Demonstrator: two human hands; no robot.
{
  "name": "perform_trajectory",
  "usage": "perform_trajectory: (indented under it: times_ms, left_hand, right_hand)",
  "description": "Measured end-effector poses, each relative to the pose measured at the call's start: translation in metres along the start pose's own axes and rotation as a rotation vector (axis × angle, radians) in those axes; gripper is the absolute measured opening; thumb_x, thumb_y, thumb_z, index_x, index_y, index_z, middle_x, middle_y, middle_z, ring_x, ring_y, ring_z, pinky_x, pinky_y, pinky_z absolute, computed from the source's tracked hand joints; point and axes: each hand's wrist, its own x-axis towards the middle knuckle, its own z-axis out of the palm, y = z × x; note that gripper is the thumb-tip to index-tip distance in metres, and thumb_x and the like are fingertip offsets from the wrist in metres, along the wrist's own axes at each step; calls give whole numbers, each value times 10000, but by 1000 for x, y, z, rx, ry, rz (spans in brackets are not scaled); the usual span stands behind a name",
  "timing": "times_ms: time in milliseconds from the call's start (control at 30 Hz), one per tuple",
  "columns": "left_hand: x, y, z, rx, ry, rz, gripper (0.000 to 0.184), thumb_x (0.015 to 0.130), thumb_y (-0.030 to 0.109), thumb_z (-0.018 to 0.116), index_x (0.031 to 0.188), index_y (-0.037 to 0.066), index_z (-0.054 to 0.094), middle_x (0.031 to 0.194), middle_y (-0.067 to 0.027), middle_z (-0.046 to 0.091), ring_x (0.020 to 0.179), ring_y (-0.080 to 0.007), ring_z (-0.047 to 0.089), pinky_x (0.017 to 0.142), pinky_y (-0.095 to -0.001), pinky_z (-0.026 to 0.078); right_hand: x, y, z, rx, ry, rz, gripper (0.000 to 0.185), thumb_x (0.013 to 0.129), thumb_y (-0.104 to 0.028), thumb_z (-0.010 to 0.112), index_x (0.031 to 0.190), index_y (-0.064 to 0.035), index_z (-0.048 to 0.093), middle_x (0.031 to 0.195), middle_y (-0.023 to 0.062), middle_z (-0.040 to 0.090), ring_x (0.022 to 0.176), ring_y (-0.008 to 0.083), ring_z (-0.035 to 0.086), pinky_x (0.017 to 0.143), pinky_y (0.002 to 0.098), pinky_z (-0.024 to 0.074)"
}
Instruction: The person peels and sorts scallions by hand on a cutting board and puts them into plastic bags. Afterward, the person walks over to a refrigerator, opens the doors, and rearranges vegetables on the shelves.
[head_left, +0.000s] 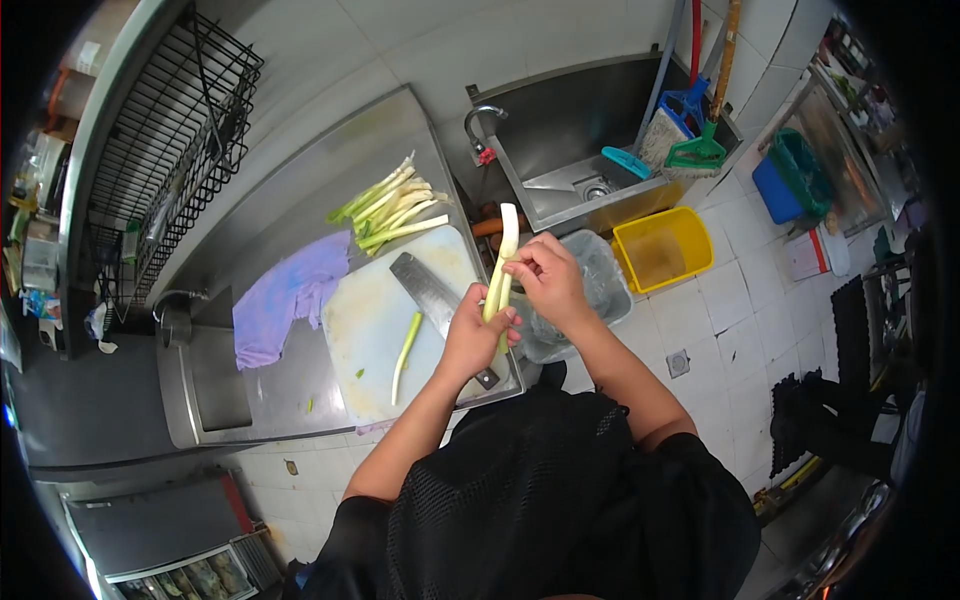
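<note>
My left hand [472, 338] is closed around the lower part of a thick, pale spring onion [509, 232], held upright over the board's right edge. Against the same stalk, the fingertips of my right hand [552, 283] pinch at its side, where a strip seems to part from it. Below my left hand a cleaver [428, 292] lies on the white cutting board [365, 310], its dark handle partly hidden by that hand. One thin spring onion stalk [406, 358] rests on the board. A pile of spring onions [395, 205] lies behind it on the steel counter.
A purple cloth [285, 300] lies left of the board. Beneath my right hand stands a bin with a clear plastic liner [598, 275], beside a yellow tub [664, 250]. A steel sink [555, 150] with brooms is behind. A wire rack [165, 140] hangs at left.
</note>
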Motion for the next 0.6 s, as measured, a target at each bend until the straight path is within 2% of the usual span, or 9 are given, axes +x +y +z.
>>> perform_trajectory:
  times_ms: [100, 167, 267, 333, 367, 433, 467, 567, 600]
  left_hand:
    - [-3, -3, -3, 45, -19, 10, 158, 880, 20, 517, 982, 23, 396, 788, -128, 617, 635, -154, 602, 577, -268, 485]
    - [-7, -6, -5, 55, -36, 17, 154, 882, 27, 521, 977, 22, 399, 791, -128, 619, 634, -152, 601, 574, -267, 484]
    - [-15, -6, -6, 4, -154, 12, 151, 885, 45, 531, 969, 22, 407, 798, -127, 621, 635, -151, 600, 582, -268, 484]
    - [-18, -3, -6, -37, -222, 1, 151, 886, 61, 539, 964, 26, 415, 800, -128, 622, 634, -159, 602, 584, -274, 486]
    - [-19, -3, -7, -38, -222, 2, 151, 886, 61, 539, 964, 26, 415, 800, -128, 622, 634, -159, 602, 584, -274, 486]
    - [-23, -3, -10, -115, -241, -53, 160, 886, 70, 542, 972, 28, 413, 799, -135, 620, 629, -171, 603, 573, -279, 487]
    - [-23, -1, -11, -116, -235, -50, 160, 886, 70, 542, 972, 28, 413, 799, -135, 620, 629, -171, 603, 573, -279, 487]
    - [-24, 2, -12, -195, -228, -68, 170, 887, 82, 544, 977, 31, 409, 794, -139, 618, 612, -181, 601, 559, -286, 485]
    - [-24, 2, -12, -212, -231, -72, 173, 887, 86, 545, 978, 32, 407, 792, -140, 618, 606, -183, 601, 557, -289, 487]
  right_hand:
    - [13, 4, -11, -116, 156, -211, 65, 786, -85, 617, 772, -23, 601, 715, 94, 534, 643, 240, 533, 588, 327, 427]
    - [30, 2, -33, -195, 274, -130, 90, 789, -94, 615, 749, -19, 585, 726, 101, 540, 647, 255, 534, 591, 339, 422]
    - [57, 20, -57, -184, 393, -195, 121, 808, -101, 616, 735, -18, 566, 716, 84, 538, 670, 201, 556, 585, 294, 434]
    - [67, 27, -63, 198, 403, -58, 124, 821, -116, 628, 794, -17, 558, 750, 51, 558, 726, 138, 570, 606, 251, 462]
    - [67, 29, -69, 196, 402, -60, 124, 821, -116, 628, 794, -17, 558, 750, 51, 558, 726, 138, 570, 606, 251, 462]
    - [69, 21, -76, 482, 257, 88, 178, 825, -130, 642, 906, -15, 533, 835, 42, 572, 764, 108, 577, 650, 232, 488]
    - [67, 19, -73, 485, 251, 86, 178, 825, -130, 642, 906, -15, 533, 835, 42, 572, 764, 108, 577, 650, 232, 488]
    - [44, 16, -58, 464, 2, 40, 404, 790, -117, 682, 1119, -16, 471, 947, 50, 568, 729, 116, 587, 667, 241, 490]
    - [35, 12, -47, 395, 8, 86, 376, 774, -104, 691, 1086, -10, 504, 912, 42, 576, 715, 111, 581, 645, 236, 478]
